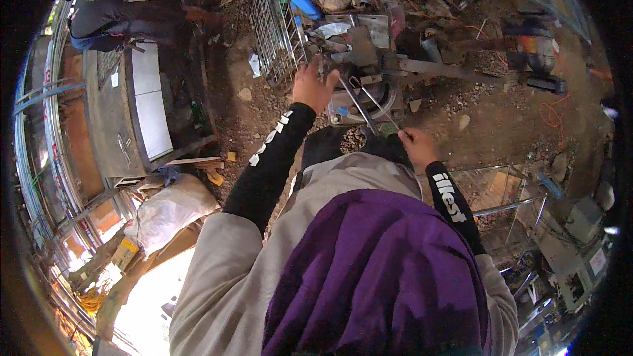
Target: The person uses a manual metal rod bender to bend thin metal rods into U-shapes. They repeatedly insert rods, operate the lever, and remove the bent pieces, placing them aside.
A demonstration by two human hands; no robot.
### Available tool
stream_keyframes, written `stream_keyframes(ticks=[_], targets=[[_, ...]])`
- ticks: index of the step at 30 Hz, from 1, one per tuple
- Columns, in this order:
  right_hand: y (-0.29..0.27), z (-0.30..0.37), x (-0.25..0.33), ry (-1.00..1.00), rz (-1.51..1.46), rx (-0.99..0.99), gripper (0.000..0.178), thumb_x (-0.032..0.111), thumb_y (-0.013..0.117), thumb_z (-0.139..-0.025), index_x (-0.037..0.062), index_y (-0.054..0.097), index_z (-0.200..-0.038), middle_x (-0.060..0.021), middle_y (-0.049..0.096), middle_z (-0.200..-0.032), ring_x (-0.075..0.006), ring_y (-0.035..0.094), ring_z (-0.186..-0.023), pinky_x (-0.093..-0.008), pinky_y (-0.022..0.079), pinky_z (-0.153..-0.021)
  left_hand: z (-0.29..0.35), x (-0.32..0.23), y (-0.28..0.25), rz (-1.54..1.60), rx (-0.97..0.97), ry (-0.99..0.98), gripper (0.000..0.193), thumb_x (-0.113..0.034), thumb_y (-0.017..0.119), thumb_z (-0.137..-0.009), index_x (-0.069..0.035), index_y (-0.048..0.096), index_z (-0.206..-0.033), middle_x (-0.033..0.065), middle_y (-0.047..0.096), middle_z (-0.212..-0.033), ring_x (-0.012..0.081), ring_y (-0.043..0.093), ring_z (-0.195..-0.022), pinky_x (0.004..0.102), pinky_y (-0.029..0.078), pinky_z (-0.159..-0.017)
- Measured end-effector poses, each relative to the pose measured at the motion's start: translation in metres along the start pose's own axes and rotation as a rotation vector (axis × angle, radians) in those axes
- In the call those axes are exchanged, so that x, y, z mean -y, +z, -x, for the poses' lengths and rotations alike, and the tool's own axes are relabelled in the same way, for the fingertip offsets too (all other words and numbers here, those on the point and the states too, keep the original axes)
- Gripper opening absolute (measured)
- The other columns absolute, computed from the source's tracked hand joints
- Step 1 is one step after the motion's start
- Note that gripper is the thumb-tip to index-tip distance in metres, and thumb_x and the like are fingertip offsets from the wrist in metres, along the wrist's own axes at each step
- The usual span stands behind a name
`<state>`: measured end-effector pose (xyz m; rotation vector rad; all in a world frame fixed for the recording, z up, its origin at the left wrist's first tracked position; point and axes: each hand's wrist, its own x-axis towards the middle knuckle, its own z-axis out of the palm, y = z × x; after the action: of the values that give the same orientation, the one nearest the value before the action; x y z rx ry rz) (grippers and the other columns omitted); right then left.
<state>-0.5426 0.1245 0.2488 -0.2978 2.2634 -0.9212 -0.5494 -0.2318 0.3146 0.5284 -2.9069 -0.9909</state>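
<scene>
While right hand point(417, 145) grips thin rod point(377, 104), long axis up-left, left hand point(314, 86) on machine point(369, 59)

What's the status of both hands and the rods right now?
Left hand resting on the metal machine. Right hand gripping thin metal rods by the near ends. Far ends at the machine. Nothing blocking.
</scene>
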Motion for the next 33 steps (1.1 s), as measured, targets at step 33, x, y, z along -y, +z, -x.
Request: stream_keyframes(ticks=[33], targets=[[0.038, 0.04, 0.013, -0.225, -0.059, 0.029, 0.041, 0.04, 0.052, -0.102, 0.0028, 0.067, -0.099, -0.0216, 0.064, -0.088, -0.0411, 0.061, -0.083, -0.0508, 0.046, -0.072, 0.08, 0.013, 0.005, -0.036, -0.002, -0.156, 0.112, -0.05, 0.081, -0.074, 0.002, 0.023, -0.154, 0.0354, 0.032, -0.151, 0.0485, 0.027, -0.143, 0.0545, 0.033, -0.114]])
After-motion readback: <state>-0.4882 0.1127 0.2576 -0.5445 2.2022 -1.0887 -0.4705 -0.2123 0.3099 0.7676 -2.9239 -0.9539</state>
